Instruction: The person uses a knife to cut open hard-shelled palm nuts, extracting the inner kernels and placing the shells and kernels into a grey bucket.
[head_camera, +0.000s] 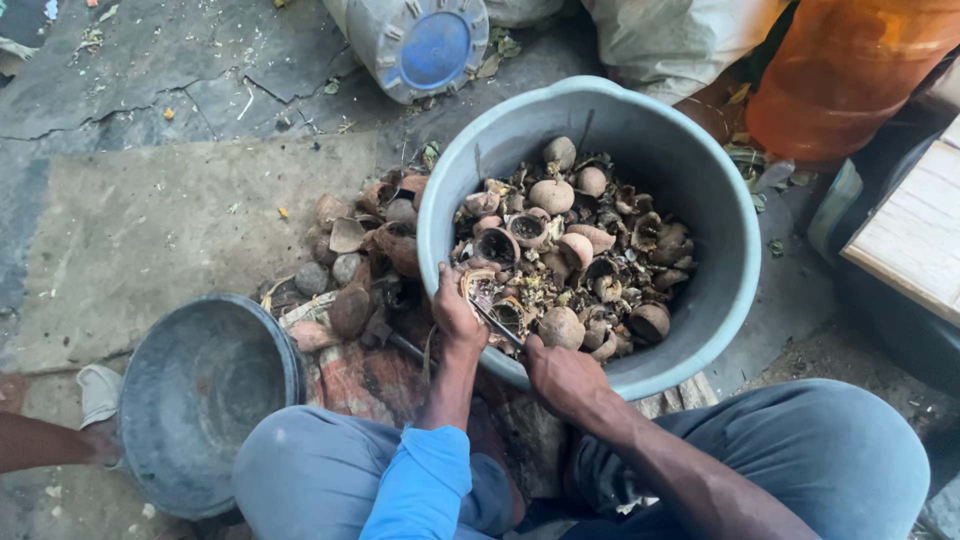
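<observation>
My left hand (456, 312) grips a brown nut shell half (478, 283) at the near rim of a large grey-blue tub (735, 290). My right hand (560, 372) holds a thin metal blade (497, 326) whose tip points into that shell. The tub holds several round brown nuts and broken shells (580, 255). Both hands rest just over the tub's front edge, above my knees in grey trousers.
A heap of whole nuts and shell pieces (355, 255) lies on the ground left of the tub. A dark metal basin (200, 395) sits at lower left. A grey jerrycan with blue cap (420, 45), an orange container (850, 70) and a wooden board (915, 235) stand around.
</observation>
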